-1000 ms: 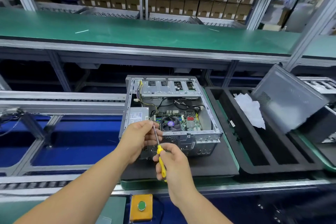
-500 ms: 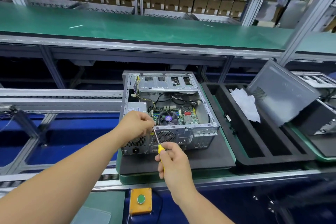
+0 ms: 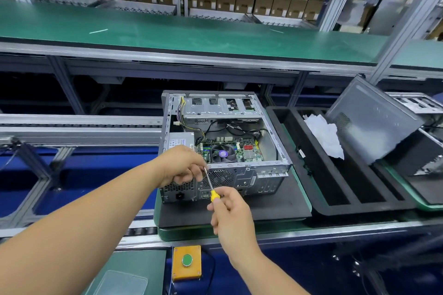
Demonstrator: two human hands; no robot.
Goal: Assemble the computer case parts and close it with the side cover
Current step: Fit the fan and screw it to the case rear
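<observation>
My right hand [image 3: 233,217] clenched on yellow-handled screwdriver [image 3: 212,189]; shaft runs toward 11 o'clock. My left hand [image 3: 183,166] pinches tip, nearer open computer case [image 3: 223,148]. Tip at rear-panel top edge; screw hidden. Side cover [image 3: 374,120] leans well apart at 2 o'clock.

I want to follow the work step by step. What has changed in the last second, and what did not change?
Both hands moved forward with the screwdriver toward the case's rear edge. The right hand still grips the handle; the left hand still pinches near the tip. Case open, side cover leaning aside.
</observation>
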